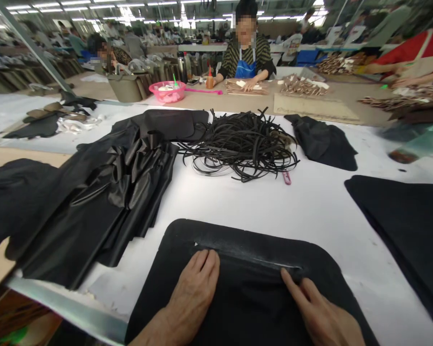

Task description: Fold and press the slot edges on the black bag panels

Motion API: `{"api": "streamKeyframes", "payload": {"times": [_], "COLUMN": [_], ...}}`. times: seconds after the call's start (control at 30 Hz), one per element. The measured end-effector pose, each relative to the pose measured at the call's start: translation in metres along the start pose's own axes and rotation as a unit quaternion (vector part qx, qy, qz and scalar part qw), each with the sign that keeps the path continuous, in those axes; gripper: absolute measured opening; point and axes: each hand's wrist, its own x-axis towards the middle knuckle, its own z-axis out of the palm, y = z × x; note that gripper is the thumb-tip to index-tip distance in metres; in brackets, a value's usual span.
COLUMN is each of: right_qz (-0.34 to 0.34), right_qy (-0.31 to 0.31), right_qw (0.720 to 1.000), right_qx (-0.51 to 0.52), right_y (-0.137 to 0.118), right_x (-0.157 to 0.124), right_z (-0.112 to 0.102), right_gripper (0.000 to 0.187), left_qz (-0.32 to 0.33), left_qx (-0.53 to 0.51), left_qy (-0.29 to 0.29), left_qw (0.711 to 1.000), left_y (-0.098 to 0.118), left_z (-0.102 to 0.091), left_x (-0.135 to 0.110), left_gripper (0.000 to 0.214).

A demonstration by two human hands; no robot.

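A black panel [260, 307] with rounded corners, like leather or coated fabric, lies on the white table in front of me. A long narrow slit [252, 259] with a shiny strip along it runs across its upper part. My left hand [197, 283] is closed at the slit's left end, bent fingers together on the black material below it. At the right end, my right hand [315, 300] has its index fingertip against the lower edge, the other fingers curled on the material. Both thumbs are mostly hidden.
Crumpled black sheets [122, 192] lie to the left. Beyond the panel is a tangled heap of black strips [245, 144], with a small pink tool [286, 178] beside it. More black pieces [404, 216] lie right. A co-worker [247, 53] works opposite, near a pink basket [168, 91].
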Motion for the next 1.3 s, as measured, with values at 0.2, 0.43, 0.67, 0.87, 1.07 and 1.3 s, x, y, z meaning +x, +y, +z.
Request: {"api": "streamKeyframes", "payload": {"times": [0.2,0.43,0.67,0.87,1.07,1.3], "right_qz": [0.011,0.065,0.236,0.318,0.309,0.295], "right_qy": [-0.011,-0.02,0.019,-0.011,-0.076,-0.11], "right_qw": [1.0,0.994,0.971,0.907,0.906,0.908], "right_qx": [-0.003,-0.088,0.032,0.277,0.278,0.275], "right_y": [0.02,0.036,0.034,0.015,0.016,0.017], "right_x": [-0.017,-0.021,-0.028,-0.002,0.024,0.03], "right_z": [0.003,-0.002,-0.021,-0.032,-0.031,-0.031], "right_gripper": [0.074,0.05,0.027,0.014,0.011,0.014], "left_qz": [-0.018,0.031,0.065,0.065,0.194,0.231], "left_qx": [0.019,0.053,0.028,0.023,-0.049,-0.081], "left_qy": [0.045,0.114,0.134,0.16,0.105,-0.012], "left_qw": [0.999,0.992,0.988,0.985,0.974,0.97], "left_y": [-0.022,-0.038,-0.059,-0.048,0.019,0.057], "left_z": [-0.005,0.004,0.035,0.019,-0.009,0.006], "left_x": [-0.019,-0.029,-0.042,-0.028,0.027,0.049], "left_gripper": [0.048,0.049,0.056,0.043,0.049,0.051]}}
